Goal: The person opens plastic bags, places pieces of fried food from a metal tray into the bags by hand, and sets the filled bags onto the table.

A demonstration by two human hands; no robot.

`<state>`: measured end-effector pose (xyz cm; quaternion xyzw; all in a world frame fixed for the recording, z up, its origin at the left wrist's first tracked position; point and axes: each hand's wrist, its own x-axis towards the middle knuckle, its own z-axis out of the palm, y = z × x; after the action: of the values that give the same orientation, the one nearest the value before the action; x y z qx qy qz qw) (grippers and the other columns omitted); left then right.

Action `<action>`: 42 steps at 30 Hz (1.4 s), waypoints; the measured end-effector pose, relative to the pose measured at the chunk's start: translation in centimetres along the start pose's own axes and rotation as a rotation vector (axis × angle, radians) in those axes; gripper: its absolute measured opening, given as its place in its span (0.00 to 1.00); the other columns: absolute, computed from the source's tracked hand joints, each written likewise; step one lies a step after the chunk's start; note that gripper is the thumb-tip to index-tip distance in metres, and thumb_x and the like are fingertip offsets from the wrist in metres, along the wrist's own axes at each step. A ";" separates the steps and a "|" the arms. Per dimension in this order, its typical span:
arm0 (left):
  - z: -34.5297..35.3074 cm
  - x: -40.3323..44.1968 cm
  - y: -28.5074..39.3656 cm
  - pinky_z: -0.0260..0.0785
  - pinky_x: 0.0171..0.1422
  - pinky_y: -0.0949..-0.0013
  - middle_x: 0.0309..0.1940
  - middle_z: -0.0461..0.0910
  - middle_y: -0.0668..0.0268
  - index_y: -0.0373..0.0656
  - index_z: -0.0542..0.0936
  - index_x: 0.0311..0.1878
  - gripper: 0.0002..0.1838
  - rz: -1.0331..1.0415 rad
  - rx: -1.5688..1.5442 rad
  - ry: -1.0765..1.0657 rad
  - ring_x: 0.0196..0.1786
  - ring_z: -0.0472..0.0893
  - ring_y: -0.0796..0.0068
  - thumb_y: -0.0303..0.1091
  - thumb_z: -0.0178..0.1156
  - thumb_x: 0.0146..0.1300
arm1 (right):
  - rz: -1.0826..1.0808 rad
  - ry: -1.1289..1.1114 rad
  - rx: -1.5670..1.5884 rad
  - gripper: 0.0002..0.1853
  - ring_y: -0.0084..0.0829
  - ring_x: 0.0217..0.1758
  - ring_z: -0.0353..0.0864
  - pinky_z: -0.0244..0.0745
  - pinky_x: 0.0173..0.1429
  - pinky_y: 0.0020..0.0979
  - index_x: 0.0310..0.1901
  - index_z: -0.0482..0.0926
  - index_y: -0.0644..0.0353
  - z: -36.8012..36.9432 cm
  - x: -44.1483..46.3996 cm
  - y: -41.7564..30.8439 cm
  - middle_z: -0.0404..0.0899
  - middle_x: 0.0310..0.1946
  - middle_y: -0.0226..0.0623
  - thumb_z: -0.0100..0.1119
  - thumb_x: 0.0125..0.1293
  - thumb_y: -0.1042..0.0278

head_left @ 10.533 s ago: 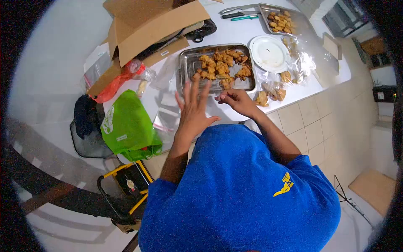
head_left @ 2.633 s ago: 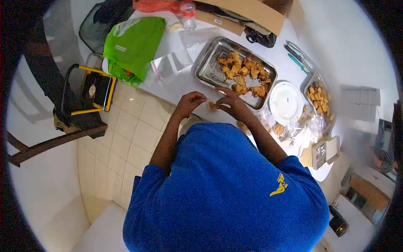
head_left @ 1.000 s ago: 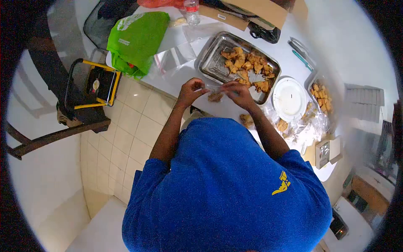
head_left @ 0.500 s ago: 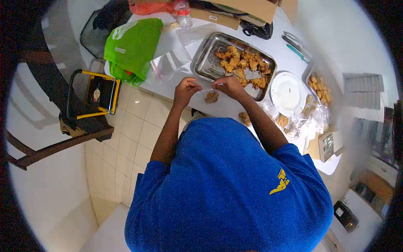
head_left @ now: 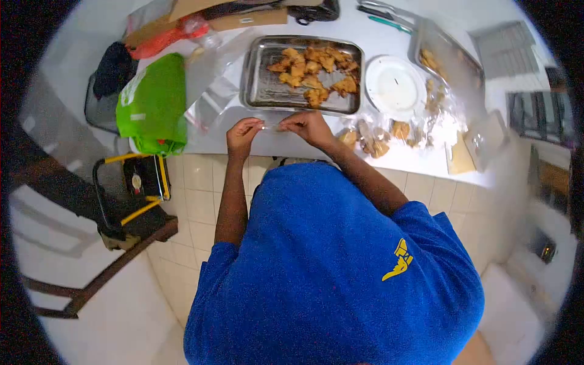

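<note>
The white table is set over tiled floor. A green bag is placed left of the metal tray. Before the tray, clear plastic is pinched by left hand and right hand.

The worktop is brightly lit, and the plastic bags at its right are washed nearly white by glare. Faint bands of shadow are cast on the pale wall at far left. The right side is smeared by hazy blur, the blue shirt is speckled with grain, and the edges are curved and framed by black corners.
</note>
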<state>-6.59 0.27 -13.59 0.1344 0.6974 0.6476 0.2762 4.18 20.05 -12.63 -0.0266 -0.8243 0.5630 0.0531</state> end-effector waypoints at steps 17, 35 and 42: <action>-6.6 2.3 -5.6 0.70 0.48 0.64 0.43 0.75 0.55 0.35 0.73 0.49 0.22 0.368 0.754 0.741 0.46 0.76 0.62 0.34 0.65 0.53 | 0.352 0.651 -0.207 0.23 0.38 0.32 0.77 0.73 0.37 0.35 0.51 0.71 0.60 -3.2 -11.0 2.0 0.75 0.33 0.43 0.58 0.50 0.78; -12.9 -0.4 -9.0 0.66 0.49 0.51 0.49 0.64 0.51 0.37 0.58 0.56 0.46 -0.426 0.353 1.129 0.51 0.68 0.55 0.52 0.73 0.42 | 0.177 0.758 -0.670 0.26 0.49 0.58 0.64 0.57 0.62 0.44 0.56 0.69 0.59 -0.2 -6.5 -3.3 0.67 0.53 0.51 0.60 0.52 0.73; -11.6 0.0 -9.1 0.66 0.51 0.52 0.43 0.69 0.55 0.35 0.63 0.53 0.41 -0.275 0.429 1.259 0.45 0.71 0.56 0.48 0.73 0.42 | -0.270 0.222 -0.421 0.22 0.46 0.55 0.70 0.64 0.59 0.41 0.48 0.75 0.58 5.6 5.5 -5.6 0.72 0.48 0.45 0.61 0.47 0.79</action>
<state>-11.57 -10.49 -22.35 -0.3063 0.8490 0.4087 -0.1352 -1.81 13.38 -9.17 0.0113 -0.9083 0.3609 0.2110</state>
